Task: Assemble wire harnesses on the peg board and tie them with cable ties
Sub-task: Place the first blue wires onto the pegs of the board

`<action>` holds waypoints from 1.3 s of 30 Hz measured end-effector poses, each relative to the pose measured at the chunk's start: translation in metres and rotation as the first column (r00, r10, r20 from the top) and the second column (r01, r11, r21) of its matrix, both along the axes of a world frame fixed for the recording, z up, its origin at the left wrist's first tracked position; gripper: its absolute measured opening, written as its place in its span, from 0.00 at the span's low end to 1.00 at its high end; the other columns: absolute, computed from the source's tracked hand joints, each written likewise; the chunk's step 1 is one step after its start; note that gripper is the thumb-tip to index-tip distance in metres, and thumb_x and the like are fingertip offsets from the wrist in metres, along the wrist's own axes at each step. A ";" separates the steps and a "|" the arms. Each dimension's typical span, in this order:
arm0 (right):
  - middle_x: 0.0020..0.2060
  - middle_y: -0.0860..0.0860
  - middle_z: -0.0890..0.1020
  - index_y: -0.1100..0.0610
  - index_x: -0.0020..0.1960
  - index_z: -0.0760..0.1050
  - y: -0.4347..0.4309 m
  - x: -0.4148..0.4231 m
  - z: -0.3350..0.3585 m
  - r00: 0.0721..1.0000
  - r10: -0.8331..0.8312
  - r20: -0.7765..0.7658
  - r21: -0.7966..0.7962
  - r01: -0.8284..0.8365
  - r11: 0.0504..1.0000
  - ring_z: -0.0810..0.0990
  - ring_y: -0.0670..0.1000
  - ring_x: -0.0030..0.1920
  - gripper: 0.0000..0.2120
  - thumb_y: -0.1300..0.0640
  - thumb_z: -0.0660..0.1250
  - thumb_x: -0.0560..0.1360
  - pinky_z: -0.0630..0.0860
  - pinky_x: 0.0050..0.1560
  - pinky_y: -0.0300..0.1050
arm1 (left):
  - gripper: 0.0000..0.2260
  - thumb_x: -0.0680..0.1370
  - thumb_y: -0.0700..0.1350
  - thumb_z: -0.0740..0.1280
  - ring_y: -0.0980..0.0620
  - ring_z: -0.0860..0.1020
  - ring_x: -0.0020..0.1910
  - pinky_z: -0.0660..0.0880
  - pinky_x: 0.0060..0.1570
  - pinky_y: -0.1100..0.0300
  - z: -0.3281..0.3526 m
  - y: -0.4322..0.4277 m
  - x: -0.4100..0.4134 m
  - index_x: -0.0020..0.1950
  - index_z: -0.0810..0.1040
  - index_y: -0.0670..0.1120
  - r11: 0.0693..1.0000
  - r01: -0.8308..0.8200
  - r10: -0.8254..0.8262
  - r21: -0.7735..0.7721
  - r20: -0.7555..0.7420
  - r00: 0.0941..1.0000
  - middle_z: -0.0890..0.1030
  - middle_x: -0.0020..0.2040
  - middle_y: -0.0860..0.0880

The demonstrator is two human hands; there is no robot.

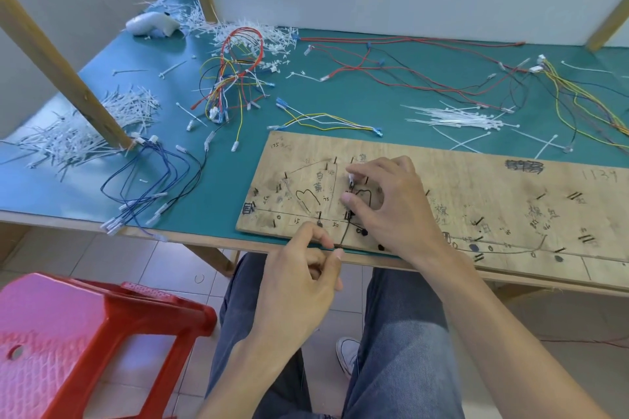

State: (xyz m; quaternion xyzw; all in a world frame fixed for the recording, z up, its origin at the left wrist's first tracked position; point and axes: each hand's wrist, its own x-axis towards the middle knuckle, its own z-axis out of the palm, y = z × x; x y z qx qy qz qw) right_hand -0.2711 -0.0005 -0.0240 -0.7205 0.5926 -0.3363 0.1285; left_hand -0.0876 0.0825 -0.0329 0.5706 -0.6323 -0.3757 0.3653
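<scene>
1. Plainly, the thin black wire (344, 231) lies on the left end of the scribbled plywood peg board (476, 187). Its long axis runs from the near edge straight away from the person.
2. The right hand (391, 201) is farther up the board, thumb and forefinger pinching what looks like the wire's small white connector (350, 177); it is hard to make out.
3. The left hand (306, 269) pinches the wire's near end at the board's edge.
4. Seating the connector among the nails should fall to the right hand, which is nearer them.
5. Handwriting reads "1134" far right, "175" at the left corner, and "50" by the ruled line.
</scene>
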 end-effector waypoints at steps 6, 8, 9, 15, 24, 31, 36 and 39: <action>0.52 0.39 0.80 0.48 0.57 0.85 -0.003 -0.001 -0.001 0.999 -0.005 0.033 0.014 0.004 1.000 0.70 0.49 0.58 0.13 0.45 0.77 0.74 0.73 0.63 0.57 | 0.08 0.84 0.62 0.61 0.63 0.83 0.32 0.78 0.34 0.66 0.006 0.007 0.015 0.56 0.74 0.59 0.994 -0.022 0.042 -0.108 0.189 0.981 0.85 0.37 0.63; 0.52 0.39 0.78 0.47 0.57 0.86 -0.005 0.000 -0.001 1.000 -0.011 0.018 0.029 0.010 1.000 0.70 0.49 0.58 0.15 0.43 0.77 0.74 0.72 0.64 0.56 | 0.13 0.85 0.64 0.53 0.63 0.81 0.32 0.73 0.31 0.71 0.012 0.007 0.024 0.58 0.72 0.61 0.970 -0.021 0.118 -0.242 0.392 0.912 0.83 0.35 0.63; 0.52 0.39 0.78 0.47 0.58 0.86 -0.006 0.000 -0.001 1.000 -0.013 0.010 0.035 0.012 0.999 0.69 0.49 0.59 0.16 0.41 0.76 0.74 0.72 0.65 0.56 | 0.14 0.85 0.65 0.50 0.62 0.80 0.32 0.71 0.30 0.70 0.016 0.004 0.029 0.58 0.71 0.61 0.959 -0.029 0.156 -0.283 0.439 0.885 0.82 0.34 0.62; 0.52 0.40 0.77 0.45 0.59 0.86 -0.006 -0.002 0.000 1.000 -0.003 0.018 0.046 0.002 0.999 0.69 0.50 0.58 0.18 0.39 0.75 0.73 0.72 0.65 0.54 | 0.08 0.82 0.54 0.67 0.52 0.79 0.30 0.79 0.38 0.52 0.041 -0.046 0.088 0.44 0.78 0.53 0.875 -0.328 0.451 -0.357 0.353 0.819 0.79 0.28 0.57; 0.53 0.40 0.80 0.46 0.60 0.84 -0.005 -0.004 0.004 0.993 -0.030 0.116 -0.001 0.030 1.000 0.73 0.48 0.57 0.17 0.41 0.76 0.74 0.74 0.60 0.50 | 0.08 0.77 0.56 0.72 0.40 0.82 0.53 0.76 0.50 0.52 0.050 -0.136 0.195 0.48 0.82 0.53 0.802 -0.590 0.504 -0.099 0.642 0.578 0.84 0.49 0.49; 0.53 0.40 0.82 0.45 0.58 0.84 -0.004 -0.001 0.007 0.996 -0.024 0.084 0.021 0.022 1.000 0.72 0.49 0.57 0.17 0.38 0.72 0.74 0.69 0.57 0.46 | 0.13 0.81 0.49 0.71 0.46 0.82 0.41 0.72 0.38 0.58 0.039 -0.153 0.201 0.35 0.80 0.50 0.851 -0.524 0.450 -0.045 0.578 0.681 0.84 0.37 0.51; 0.52 0.40 0.82 0.46 0.58 0.84 -0.004 -0.001 0.007 0.996 -0.027 0.090 0.028 0.025 0.999 0.72 0.48 0.58 0.17 0.38 0.72 0.75 0.70 0.58 0.47 | 0.09 0.84 0.47 0.64 0.57 0.79 0.38 0.76 0.44 0.56 0.035 -0.155 0.200 0.44 0.77 0.53 0.848 -0.513 0.525 -0.131 0.340 0.781 0.84 0.39 0.53; 0.52 0.39 0.82 0.46 0.57 0.84 -0.004 -0.002 0.007 0.995 -0.027 0.098 0.031 0.024 0.999 0.73 0.48 0.58 0.18 0.36 0.71 0.74 0.69 0.56 0.46 | 0.07 0.86 0.48 0.61 0.61 0.72 0.26 0.70 0.29 0.65 0.037 -0.158 0.197 0.48 0.74 0.53 0.836 -0.521 0.541 -0.174 0.102 0.835 0.86 0.38 0.54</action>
